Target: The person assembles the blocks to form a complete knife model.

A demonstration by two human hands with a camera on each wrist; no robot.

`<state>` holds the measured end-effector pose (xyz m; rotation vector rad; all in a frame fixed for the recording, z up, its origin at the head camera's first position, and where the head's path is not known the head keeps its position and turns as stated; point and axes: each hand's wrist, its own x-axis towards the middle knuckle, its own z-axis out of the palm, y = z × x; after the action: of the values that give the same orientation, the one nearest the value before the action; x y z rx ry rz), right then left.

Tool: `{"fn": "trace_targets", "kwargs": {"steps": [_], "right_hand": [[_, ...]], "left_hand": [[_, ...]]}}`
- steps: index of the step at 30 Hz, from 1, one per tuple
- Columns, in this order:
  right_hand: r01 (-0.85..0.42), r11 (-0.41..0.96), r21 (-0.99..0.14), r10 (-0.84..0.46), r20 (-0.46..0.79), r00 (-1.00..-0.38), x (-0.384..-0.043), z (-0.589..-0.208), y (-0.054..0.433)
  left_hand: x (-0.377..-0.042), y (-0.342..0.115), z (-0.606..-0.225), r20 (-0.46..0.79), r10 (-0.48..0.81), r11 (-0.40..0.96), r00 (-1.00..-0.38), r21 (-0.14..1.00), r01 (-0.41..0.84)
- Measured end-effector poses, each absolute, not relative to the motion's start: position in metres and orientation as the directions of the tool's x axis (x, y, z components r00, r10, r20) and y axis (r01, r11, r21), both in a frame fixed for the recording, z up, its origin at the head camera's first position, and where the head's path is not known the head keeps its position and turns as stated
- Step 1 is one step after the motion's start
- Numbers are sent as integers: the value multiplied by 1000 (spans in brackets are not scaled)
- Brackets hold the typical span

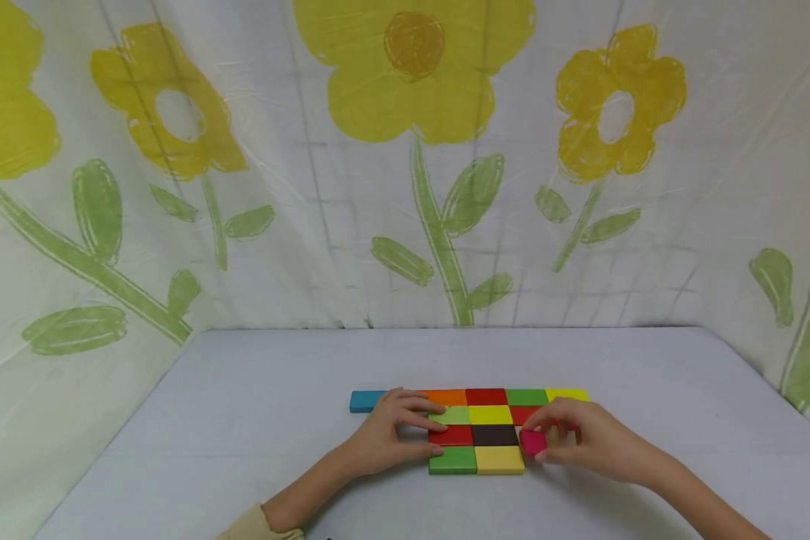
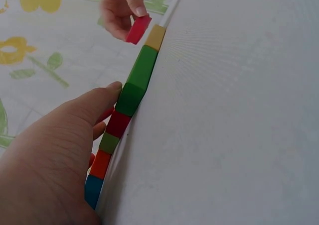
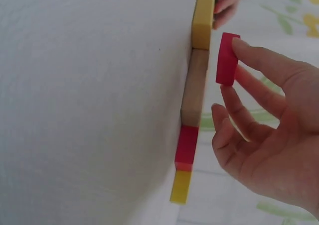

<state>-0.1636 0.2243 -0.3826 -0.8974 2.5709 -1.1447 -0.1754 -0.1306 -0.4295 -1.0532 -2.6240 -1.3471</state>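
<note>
Coloured flat blocks lie in touching rows on the table. My left hand (image 1: 386, 435) rests against their left side, its fingers touching the light green block (image 1: 456, 415), the red block (image 1: 454, 436) and the front green block (image 1: 454, 460). A pinkish-red block (image 1: 532, 443) is pinched between thumb and fingers of my right hand (image 1: 597, 439). In the right wrist view that block (image 3: 228, 59) is held raised, apart from the rows. Near it are the dark brown block (image 1: 494, 435), the pale yellow block (image 1: 499, 460) and a plain wood block (image 3: 195, 88).
The back row runs from a blue block (image 1: 367, 402) through an orange block (image 1: 445, 397), a dark red block (image 1: 486, 397) and a green block (image 1: 526, 397) to a yellow block (image 1: 568, 394). Behind the white table (image 1: 243, 420) hangs a flowered curtain (image 1: 270, 247).
</note>
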Motion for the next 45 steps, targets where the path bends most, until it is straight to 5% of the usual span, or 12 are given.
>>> {"fn": "trace_targets", "kwargs": {"steps": [13,23,31,45], "right_hand": [[-507,481,-715,-659,87,-748,-167,-391,226],[-564,413,-715,-705,141,-695,-202,-457,251],[-479,475,-738,-679,39,-733,-175,-410,229],[-450,487,-749,-659,23,-752,-165,-395,220]], "left_hand": [[-175,-130,-429,306,558,401,-771,714,574],[-175,-130,-430,301,557,403,-774,717,569],[-177,-131,-432,299,554,406,-777,718,565],[-175,-130,-430,304,556,404,-774,715,570]]}}
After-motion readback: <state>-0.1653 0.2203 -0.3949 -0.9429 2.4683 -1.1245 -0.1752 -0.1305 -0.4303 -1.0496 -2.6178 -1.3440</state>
